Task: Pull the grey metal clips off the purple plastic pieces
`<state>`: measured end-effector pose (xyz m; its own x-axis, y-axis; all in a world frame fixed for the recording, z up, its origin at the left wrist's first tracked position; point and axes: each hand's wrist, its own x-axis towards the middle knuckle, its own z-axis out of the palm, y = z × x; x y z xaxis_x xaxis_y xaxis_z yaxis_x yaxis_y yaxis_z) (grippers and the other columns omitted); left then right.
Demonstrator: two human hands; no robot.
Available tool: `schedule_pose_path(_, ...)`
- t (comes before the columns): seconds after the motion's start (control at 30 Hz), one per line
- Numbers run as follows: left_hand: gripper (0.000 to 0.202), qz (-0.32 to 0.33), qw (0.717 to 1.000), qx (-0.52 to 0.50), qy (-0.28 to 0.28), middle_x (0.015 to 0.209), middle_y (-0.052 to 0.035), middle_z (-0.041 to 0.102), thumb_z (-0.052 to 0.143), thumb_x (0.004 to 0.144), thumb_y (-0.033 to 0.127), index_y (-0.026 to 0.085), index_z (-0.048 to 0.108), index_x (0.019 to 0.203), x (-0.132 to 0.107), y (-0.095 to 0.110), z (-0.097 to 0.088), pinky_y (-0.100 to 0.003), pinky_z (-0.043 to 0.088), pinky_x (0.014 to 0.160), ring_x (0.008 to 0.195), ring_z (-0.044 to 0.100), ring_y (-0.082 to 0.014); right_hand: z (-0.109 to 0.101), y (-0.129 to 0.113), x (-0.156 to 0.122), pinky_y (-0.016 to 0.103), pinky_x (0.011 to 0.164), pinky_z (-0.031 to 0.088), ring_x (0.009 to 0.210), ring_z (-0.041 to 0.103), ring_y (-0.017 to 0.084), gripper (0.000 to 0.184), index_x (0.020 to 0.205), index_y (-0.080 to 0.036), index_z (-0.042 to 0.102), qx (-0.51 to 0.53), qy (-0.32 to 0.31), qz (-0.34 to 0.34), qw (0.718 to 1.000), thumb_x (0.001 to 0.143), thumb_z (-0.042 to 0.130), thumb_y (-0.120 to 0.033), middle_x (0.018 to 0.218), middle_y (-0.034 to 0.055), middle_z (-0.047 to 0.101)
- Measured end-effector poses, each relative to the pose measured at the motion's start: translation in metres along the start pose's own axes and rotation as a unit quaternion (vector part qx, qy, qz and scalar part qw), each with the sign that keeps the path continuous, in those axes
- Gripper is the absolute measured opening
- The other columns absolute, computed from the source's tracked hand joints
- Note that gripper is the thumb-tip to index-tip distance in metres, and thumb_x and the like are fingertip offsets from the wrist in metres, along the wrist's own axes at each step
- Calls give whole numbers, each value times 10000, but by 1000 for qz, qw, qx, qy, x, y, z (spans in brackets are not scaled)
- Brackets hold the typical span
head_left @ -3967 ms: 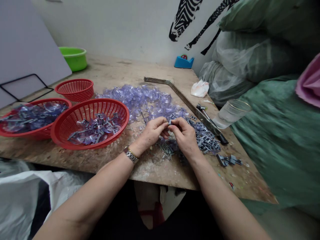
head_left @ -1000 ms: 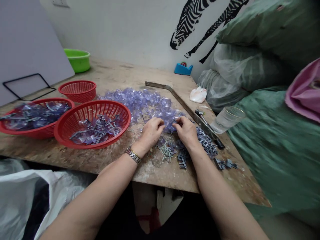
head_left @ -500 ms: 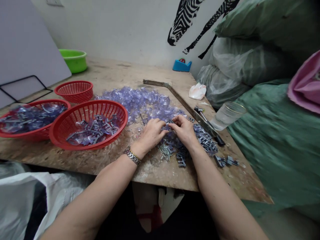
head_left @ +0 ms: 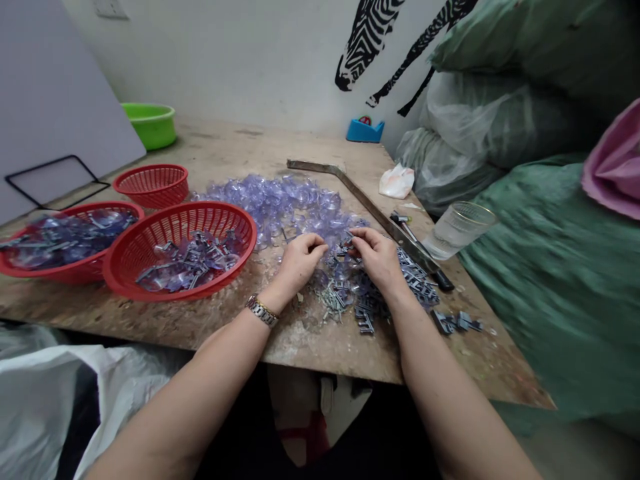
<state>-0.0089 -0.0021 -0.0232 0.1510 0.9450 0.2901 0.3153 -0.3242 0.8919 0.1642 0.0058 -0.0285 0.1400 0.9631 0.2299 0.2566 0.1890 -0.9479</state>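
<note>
My left hand [head_left: 299, 261], a metal watch on its wrist, rests curled at the near edge of a heap of clear purple plastic pieces [head_left: 285, 203], thumb pressed to the fingers. What it pinches is too small to name. My right hand [head_left: 379, 257] lies a little to the right, fingers bent down onto the heap where it meets a pile of small grey metal clips [head_left: 415, 280]. Its fingertips close on a small piece that I cannot make out. Short metal pins [head_left: 336, 300] lie scattered just below both hands on the worn wooden table [head_left: 240, 150].
To the left stand a red basket [head_left: 180, 257] of assembled pieces, a fuller red basket [head_left: 65, 237] and a small one [head_left: 151, 185]. A bent metal bar [head_left: 360, 197], a tool, a glass of water [head_left: 457, 229], a green bowl [head_left: 150, 123] and big green sacks [head_left: 560, 267] lie around.
Over four seconds both hands went from holding a piece together above the table to reaching down into the heap. In the last half second they moved slightly apart.
</note>
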Motion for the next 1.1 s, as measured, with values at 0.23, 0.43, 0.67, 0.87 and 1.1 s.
schedule_pose_path(0.23,131,-108,973,-203,-3,651,24,550,614,753,270,155,567,710,-3,3,-3,-196,418,551,604,541,-90,4,-8,-5,319,669,552,629,638,151,257,787,-216,564,67,-23,17,997,663,669,-416,701,-19,625)
schedule_pose_path(0.43,160,-147,935,-318,-49,687,28,566,677,730,244,147,551,747,-5,4,-2,-186,457,544,593,586,-74,9,-13,-10,340,732,570,690,649,153,291,763,-221,532,93,-65,19,993,650,705,-425,702,-32,599)
schedule_pose_path(0.67,109,-183,913,-358,-68,709,21,586,615,821,176,137,526,771,-7,11,-4,-195,510,574,569,618,-69,12,-16,-13,339,725,559,683,631,150,280,762,-216,541,119,-66,23,990,630,721,-385,697,-34,593)
schedule_pose_path(0.87,153,-197,897,-387,-79,694,17,603,639,839,215,135,521,782,-8,11,-6,-210,539,594,571,651,-89,12,-13,-13,325,700,511,660,585,143,228,748,-203,563,77,-71,-3,995,647,683,-368,690,-26,586)
schedule_pose_path(1.1,147,-220,872,-427,-91,672,10,622,669,801,158,136,524,789,-7,7,-8,-217,553,623,601,680,-110,10,-13,-14,292,675,426,666,526,141,172,720,-193,624,-2,-55,-46,997,668,651,-355,681,-15,605)
